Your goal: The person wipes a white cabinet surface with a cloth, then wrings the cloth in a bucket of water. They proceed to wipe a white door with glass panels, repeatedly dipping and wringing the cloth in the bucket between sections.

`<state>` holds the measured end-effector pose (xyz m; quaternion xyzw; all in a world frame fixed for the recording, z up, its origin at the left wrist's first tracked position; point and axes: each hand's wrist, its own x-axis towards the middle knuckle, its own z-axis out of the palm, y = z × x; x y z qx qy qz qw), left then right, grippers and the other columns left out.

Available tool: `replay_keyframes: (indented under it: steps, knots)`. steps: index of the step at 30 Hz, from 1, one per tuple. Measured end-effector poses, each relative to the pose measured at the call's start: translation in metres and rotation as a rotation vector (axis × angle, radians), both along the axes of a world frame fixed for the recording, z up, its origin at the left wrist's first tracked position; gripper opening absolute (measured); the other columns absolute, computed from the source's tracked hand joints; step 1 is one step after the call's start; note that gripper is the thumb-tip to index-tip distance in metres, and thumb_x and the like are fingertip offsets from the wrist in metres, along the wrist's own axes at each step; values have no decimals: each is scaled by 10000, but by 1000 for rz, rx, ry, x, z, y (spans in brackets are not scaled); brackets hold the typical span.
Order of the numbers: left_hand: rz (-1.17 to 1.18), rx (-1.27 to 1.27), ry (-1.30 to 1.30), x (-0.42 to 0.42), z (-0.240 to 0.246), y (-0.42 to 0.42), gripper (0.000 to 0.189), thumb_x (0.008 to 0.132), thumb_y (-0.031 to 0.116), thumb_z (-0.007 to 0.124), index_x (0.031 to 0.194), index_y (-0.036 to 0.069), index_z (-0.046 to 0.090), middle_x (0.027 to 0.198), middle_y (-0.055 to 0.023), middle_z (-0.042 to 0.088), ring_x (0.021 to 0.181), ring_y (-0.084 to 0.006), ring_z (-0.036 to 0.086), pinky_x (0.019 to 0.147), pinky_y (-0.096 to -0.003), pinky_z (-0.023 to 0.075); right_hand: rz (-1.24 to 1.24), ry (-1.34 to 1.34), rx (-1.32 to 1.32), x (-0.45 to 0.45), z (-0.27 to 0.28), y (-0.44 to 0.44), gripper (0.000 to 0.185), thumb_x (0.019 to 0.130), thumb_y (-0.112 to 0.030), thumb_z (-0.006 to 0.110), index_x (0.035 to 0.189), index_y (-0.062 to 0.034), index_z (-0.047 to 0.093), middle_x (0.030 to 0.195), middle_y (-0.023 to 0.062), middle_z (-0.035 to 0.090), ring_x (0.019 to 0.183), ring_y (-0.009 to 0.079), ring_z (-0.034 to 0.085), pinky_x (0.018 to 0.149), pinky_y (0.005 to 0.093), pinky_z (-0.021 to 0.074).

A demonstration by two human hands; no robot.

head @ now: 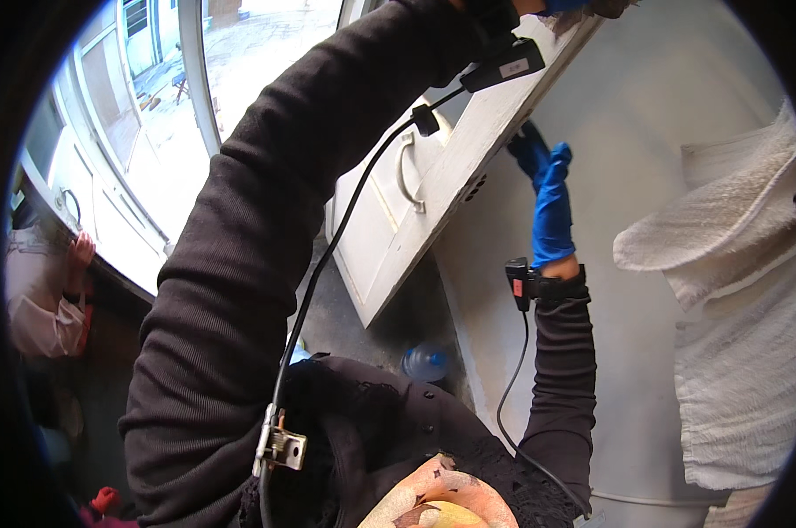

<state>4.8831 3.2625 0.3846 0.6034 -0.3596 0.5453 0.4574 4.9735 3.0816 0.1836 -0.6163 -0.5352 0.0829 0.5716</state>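
Observation:
My left arm, in a black ribbed sleeve, stretches up to the top edge of a white wooden door (467, 158). Only a sliver of my left hand (559, 5) in a blue glove shows at the picture's rim, beside a brownish rag (606, 8); its grip is cut off. Lower on the right, my right hand (551, 198), also blue-gloved, reaches up to the door's long edge. Its fingers are in shadow close to the door's rear side, and its thumb stands apart. A curved white pull handle (408, 173) is on the door's face.
Pale towels (735, 369) hang along the grey wall (636, 119) at right. A clear plastic bottle (424, 363) is on the floor below the door. Far left, another person's hand (81, 251) rests near a bright glazed door (111, 99). Cables run along both my arms.

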Motion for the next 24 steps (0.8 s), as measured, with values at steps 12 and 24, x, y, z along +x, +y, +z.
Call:
replay_keyframes:
  steps: [12,24]
  knots:
    - [688,-135,308,-6,-346,-67,320,677,-9,716,967,78,615,995,-159,606,881,-375,604,755,-415,505,-254,-40,163,-23,9,9,832,904,-427,633,1490,1,228,1471,147,362,1319,222,377,1119,334,259]
    - [503,-245,420,-3,-355,-103,222,725,-25,654,922,64,604,880,-156,598,853,-368,598,732,-416,496,-625,-593,273,4,-8,8,756,866,-309,717,1369,97,325,1287,242,498,1136,301,533,967,384,445]
